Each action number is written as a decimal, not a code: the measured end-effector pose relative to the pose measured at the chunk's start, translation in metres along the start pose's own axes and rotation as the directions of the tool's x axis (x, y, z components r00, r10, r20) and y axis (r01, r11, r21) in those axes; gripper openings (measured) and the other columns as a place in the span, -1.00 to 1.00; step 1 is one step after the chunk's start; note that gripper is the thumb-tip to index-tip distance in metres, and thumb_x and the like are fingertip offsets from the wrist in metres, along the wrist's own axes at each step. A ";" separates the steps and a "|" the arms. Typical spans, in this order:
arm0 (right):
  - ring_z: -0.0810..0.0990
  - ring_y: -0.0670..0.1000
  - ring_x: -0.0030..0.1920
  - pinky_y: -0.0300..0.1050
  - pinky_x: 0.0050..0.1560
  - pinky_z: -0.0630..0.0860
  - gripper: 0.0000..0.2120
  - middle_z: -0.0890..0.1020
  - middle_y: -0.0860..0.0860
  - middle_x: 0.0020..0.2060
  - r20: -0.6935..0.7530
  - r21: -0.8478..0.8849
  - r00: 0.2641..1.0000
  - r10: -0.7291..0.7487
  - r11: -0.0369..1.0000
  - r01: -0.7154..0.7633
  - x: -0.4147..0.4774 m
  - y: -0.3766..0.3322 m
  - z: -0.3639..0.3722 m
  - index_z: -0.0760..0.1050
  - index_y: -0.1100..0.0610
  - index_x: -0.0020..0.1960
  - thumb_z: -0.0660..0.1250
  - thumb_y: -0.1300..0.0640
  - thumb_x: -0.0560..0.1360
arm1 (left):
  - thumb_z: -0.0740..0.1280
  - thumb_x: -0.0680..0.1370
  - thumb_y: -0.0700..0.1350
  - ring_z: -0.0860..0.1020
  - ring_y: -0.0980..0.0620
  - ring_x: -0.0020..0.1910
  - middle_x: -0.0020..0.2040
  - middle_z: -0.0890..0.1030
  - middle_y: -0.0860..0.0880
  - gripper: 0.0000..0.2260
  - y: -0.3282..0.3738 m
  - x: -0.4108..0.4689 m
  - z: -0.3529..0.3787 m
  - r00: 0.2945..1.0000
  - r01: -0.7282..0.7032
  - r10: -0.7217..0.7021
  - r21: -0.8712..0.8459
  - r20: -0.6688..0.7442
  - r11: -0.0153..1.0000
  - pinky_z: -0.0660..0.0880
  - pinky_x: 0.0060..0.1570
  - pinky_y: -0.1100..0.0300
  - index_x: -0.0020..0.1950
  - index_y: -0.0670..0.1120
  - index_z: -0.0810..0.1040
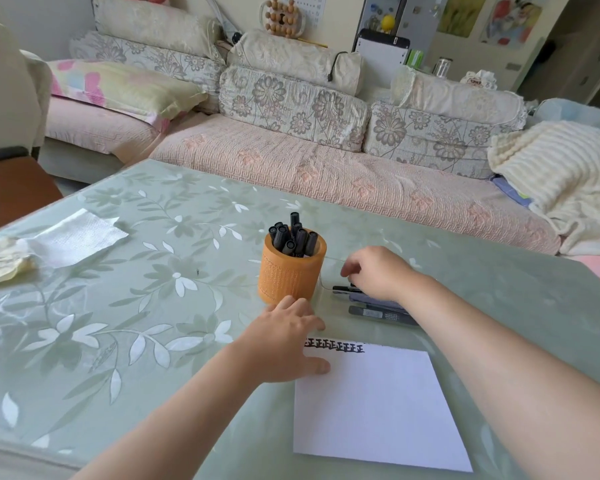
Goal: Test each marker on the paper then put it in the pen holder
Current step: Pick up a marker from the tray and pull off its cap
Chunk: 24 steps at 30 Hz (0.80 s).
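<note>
An orange pen holder (290, 275) stands mid-table with several black markers (293, 237) upright in it. A white paper (378, 407) lies in front, with a row of black marks (335, 345) along its top edge. My left hand (288, 341) rests flat on the paper's top left corner, fingers straight. My right hand (378, 271) hovers to the right of the holder, fingers curled down over a few loose black markers (378, 308) lying on the table. Whether it grips one is hidden by the hand.
The table (153, 289) has a green floral cover. A white tissue (77, 237) and crumpled paper (0, 261) lie at the far left. A sofa with cushions (291, 105) runs behind the table's far edge.
</note>
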State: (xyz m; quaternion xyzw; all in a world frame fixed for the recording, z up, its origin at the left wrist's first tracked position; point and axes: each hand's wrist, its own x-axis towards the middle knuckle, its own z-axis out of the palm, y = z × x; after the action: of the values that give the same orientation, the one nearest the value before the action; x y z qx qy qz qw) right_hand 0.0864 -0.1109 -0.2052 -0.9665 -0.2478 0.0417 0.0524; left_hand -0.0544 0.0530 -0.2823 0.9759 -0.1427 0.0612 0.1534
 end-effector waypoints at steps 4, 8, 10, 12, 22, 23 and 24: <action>0.61 0.02 0.09 -0.09 0.10 0.56 -0.71 0.67 -0.09 0.07 0.093 -0.109 0.995 -0.030 0.993 0.040 0.004 -0.001 0.002 0.64 -0.09 0.12 0.33 0.18 0.47 | 0.32 0.42 0.35 0.28 0.08 0.21 0.22 0.38 0.12 -0.45 -0.001 0.002 0.002 1.000 0.000 0.000 -0.007 -0.012 1.000 0.26 0.16 0.18 0.33 0.14 0.43; 0.61 0.02 0.02 -0.12 -0.02 0.57 -0.70 0.67 -0.07 0.00 0.158 -0.170 0.985 -0.073 0.980 0.100 0.015 -0.008 0.004 0.65 -0.08 0.09 0.43 0.20 0.41 | 0.30 0.42 0.36 0.28 0.08 0.19 0.22 0.37 0.12 -0.46 -0.002 0.003 0.003 1.000 0.003 -0.003 0.006 -0.016 1.000 0.29 0.16 0.17 0.31 0.16 0.43; 0.61 0.03 -0.02 -0.16 -0.07 0.55 -0.73 0.67 -0.05 -0.04 0.182 -0.141 0.979 -0.089 0.983 0.116 0.018 -0.008 0.005 0.66 -0.02 0.08 0.43 0.22 0.43 | 0.30 0.42 0.36 0.28 0.09 0.19 0.21 0.37 0.13 -0.47 -0.002 0.003 0.003 1.000 0.003 -0.003 0.005 -0.015 1.000 0.29 0.17 0.17 0.31 0.16 0.43; 0.60 0.05 -0.08 -0.19 -0.18 0.50 -0.80 0.65 -0.03 -0.14 0.184 -0.103 0.976 -0.118 0.985 0.138 0.018 -0.007 0.005 0.67 0.03 0.02 0.40 0.23 0.44 | 0.30 0.42 0.36 0.28 0.09 0.19 0.22 0.37 0.13 -0.47 -0.002 0.003 0.002 1.000 0.001 -0.001 0.006 -0.013 1.000 0.29 0.19 0.17 0.31 0.16 0.43; 0.44 -0.12 -0.25 -0.23 -0.18 0.36 -0.82 0.50 -0.07 -0.15 -0.272 0.105 0.914 -0.301 0.935 0.339 -0.029 -0.002 0.000 0.50 0.07 -0.07 0.31 0.29 0.38 | 0.24 0.53 0.24 0.35 0.07 0.19 0.20 0.43 0.12 -0.55 0.002 0.007 -0.005 0.999 0.038 -0.038 -0.022 -0.027 0.999 0.35 0.13 0.17 0.36 0.11 0.39; 0.45 -0.11 -0.26 -0.23 -0.20 0.37 -0.79 0.48 -0.09 -0.18 -0.322 0.117 0.898 -0.299 0.929 0.351 -0.037 -0.002 0.000 0.47 0.06 -0.10 0.29 0.32 0.36 | 0.25 0.54 0.21 0.37 0.06 0.19 0.19 0.43 0.11 -0.56 0.004 0.007 -0.006 0.998 0.051 -0.052 -0.035 -0.043 0.998 0.38 0.12 0.14 0.37 0.10 0.38; 0.45 -0.10 -0.26 -0.23 -0.21 0.38 -0.77 0.47 -0.10 -0.19 -0.368 0.127 0.882 -0.294 0.924 0.361 -0.045 -0.002 -0.001 0.44 0.04 -0.11 0.28 0.34 0.35 | 0.25 0.54 0.18 0.39 0.05 0.20 0.19 0.43 0.10 -0.57 0.005 0.007 -0.007 0.996 0.064 -0.067 -0.054 -0.066 0.997 0.42 0.11 0.12 0.38 0.09 0.38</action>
State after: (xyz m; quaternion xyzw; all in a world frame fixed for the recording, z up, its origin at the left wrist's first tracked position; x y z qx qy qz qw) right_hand 0.0462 -0.1308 -0.2017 -0.8930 -0.3902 -0.1128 0.1937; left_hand -0.0497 0.0488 -0.2734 0.9731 -0.1069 0.0856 0.1851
